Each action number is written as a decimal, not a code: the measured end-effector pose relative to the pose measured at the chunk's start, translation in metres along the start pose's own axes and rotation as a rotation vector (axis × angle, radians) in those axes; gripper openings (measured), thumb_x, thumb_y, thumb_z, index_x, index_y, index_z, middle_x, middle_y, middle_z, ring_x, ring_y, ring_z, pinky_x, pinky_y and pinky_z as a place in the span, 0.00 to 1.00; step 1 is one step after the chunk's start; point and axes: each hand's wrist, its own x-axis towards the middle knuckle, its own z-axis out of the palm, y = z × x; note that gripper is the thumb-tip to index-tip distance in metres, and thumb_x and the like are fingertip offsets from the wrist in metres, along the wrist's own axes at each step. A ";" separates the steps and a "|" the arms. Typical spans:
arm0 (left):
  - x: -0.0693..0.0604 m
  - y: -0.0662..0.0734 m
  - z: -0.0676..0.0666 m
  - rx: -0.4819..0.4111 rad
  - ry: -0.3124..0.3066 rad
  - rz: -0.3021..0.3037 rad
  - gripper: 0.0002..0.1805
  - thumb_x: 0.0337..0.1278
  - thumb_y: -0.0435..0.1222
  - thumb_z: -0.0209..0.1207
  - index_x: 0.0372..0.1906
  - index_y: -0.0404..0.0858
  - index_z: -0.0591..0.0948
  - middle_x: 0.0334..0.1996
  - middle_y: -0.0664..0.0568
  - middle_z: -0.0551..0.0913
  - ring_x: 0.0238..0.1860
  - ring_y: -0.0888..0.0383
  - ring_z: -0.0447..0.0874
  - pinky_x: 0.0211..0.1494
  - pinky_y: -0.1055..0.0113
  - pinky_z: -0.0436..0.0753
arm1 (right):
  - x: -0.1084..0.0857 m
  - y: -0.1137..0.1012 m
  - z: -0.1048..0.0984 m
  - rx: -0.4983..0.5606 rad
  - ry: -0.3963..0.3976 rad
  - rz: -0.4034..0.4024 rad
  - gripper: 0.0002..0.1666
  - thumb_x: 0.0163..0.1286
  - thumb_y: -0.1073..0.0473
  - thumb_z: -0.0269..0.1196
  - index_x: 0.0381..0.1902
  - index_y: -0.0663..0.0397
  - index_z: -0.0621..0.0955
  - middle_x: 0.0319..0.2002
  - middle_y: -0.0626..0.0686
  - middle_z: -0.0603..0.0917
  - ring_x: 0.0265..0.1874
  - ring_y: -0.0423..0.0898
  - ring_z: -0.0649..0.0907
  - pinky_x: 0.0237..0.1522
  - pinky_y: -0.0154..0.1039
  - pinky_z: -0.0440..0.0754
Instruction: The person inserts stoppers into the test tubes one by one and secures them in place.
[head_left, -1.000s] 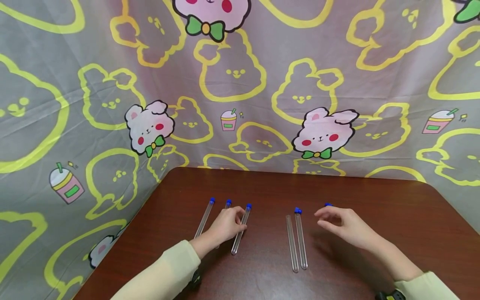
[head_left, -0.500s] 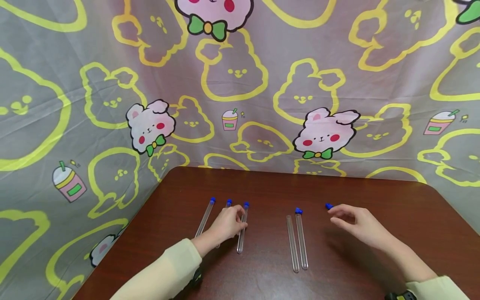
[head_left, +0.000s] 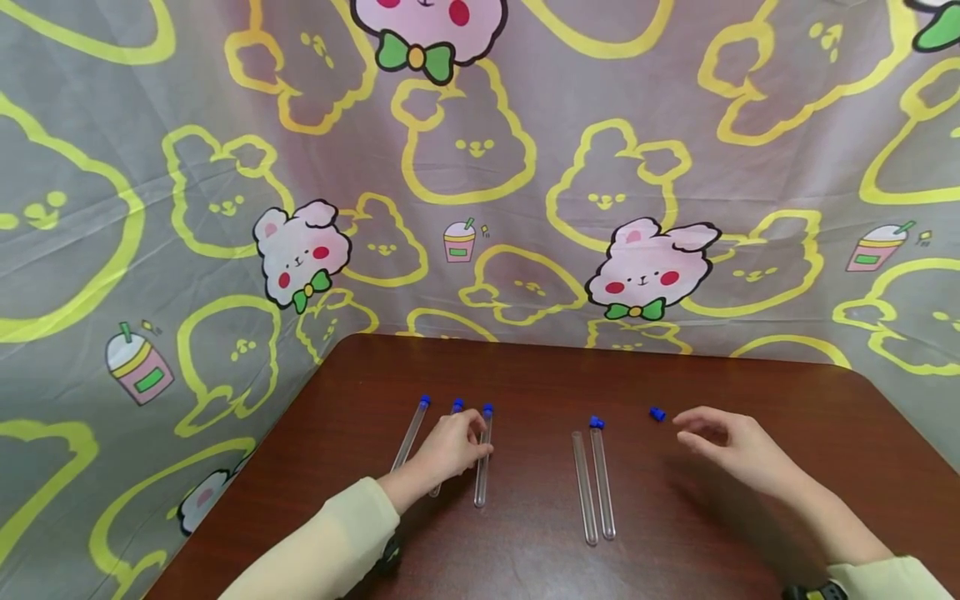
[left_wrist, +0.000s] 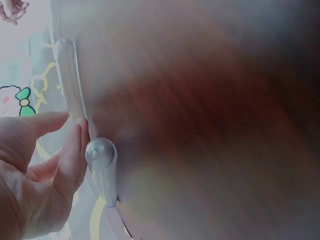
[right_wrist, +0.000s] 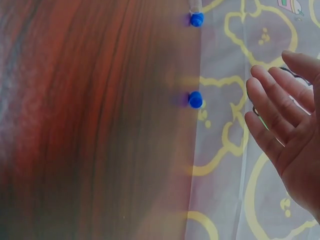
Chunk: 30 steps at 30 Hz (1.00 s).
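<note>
My left hand has its thumb and fingers round a clear tube with a blue cap, whose rounded end points toward me. In the left wrist view the thumb and fingertips meet at that tube, and another rounded tube end lies beside the hand. Two more blue-capped tubes, one at the far left, lie left of it, one partly behind the hand. My right hand hovers with relaxed, curved fingers, holding nothing, right of a loose blue cap; the right wrist view also shows this cap.
Right of centre lie two clear tubes: the left one has an uncovered top, and the right one has a blue piece at its far end. A patterned cloth hangs behind the brown table.
The tube at my left hand has turned more upright in view, its capped end shifting left. My right hand has moved right, away from the loose cap, which now shows fully.
</note>
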 end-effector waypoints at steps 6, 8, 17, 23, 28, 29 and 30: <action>0.001 0.001 -0.001 -0.008 0.021 0.009 0.13 0.53 0.36 0.69 0.40 0.36 0.78 0.18 0.54 0.75 0.12 0.60 0.73 0.13 0.68 0.73 | 0.005 0.008 -0.005 -0.011 -0.024 0.034 0.14 0.66 0.56 0.67 0.47 0.55 0.82 0.34 0.45 0.85 0.32 0.37 0.81 0.33 0.35 0.80; 0.002 0.002 -0.002 -0.015 0.024 0.015 0.14 0.53 0.36 0.69 0.40 0.36 0.78 0.18 0.54 0.75 0.11 0.60 0.73 0.13 0.68 0.72 | 0.007 0.009 -0.005 -0.031 -0.019 0.028 0.13 0.66 0.56 0.67 0.46 0.55 0.82 0.34 0.43 0.85 0.33 0.37 0.81 0.34 0.35 0.80; 0.002 0.009 -0.006 0.022 0.056 0.063 0.14 0.53 0.37 0.70 0.41 0.36 0.79 0.20 0.57 0.74 0.16 0.63 0.71 0.18 0.70 0.72 | 0.016 0.014 -0.003 -0.046 -0.034 0.044 0.13 0.66 0.57 0.67 0.46 0.54 0.82 0.33 0.44 0.85 0.34 0.38 0.81 0.35 0.37 0.79; 0.001 0.013 -0.007 0.015 0.087 0.111 0.13 0.53 0.36 0.70 0.40 0.36 0.79 0.21 0.58 0.75 0.19 0.64 0.71 0.22 0.70 0.72 | 0.022 0.015 -0.003 -0.044 -0.021 0.008 0.12 0.65 0.57 0.68 0.45 0.54 0.83 0.32 0.43 0.85 0.33 0.38 0.80 0.34 0.37 0.78; -0.001 0.017 -0.007 -0.009 0.090 0.147 0.13 0.54 0.35 0.69 0.41 0.35 0.80 0.21 0.60 0.76 0.20 0.65 0.72 0.23 0.70 0.74 | 0.027 0.017 -0.004 -0.079 -0.021 0.000 0.12 0.64 0.57 0.68 0.44 0.52 0.83 0.33 0.41 0.84 0.36 0.41 0.81 0.38 0.40 0.80; -0.002 0.017 -0.006 -0.019 0.084 0.148 0.13 0.54 0.35 0.69 0.41 0.35 0.80 0.21 0.59 0.76 0.20 0.65 0.73 0.23 0.70 0.74 | 0.028 0.017 -0.004 -0.080 -0.023 0.004 0.12 0.64 0.58 0.68 0.44 0.52 0.83 0.33 0.41 0.84 0.36 0.42 0.81 0.39 0.40 0.80; -0.003 0.018 -0.006 -0.028 0.079 0.149 0.13 0.54 0.35 0.69 0.41 0.35 0.80 0.21 0.59 0.76 0.20 0.65 0.73 0.23 0.70 0.74 | 0.029 0.018 -0.004 -0.080 -0.024 0.008 0.11 0.64 0.58 0.68 0.44 0.52 0.83 0.33 0.41 0.84 0.36 0.43 0.81 0.39 0.41 0.80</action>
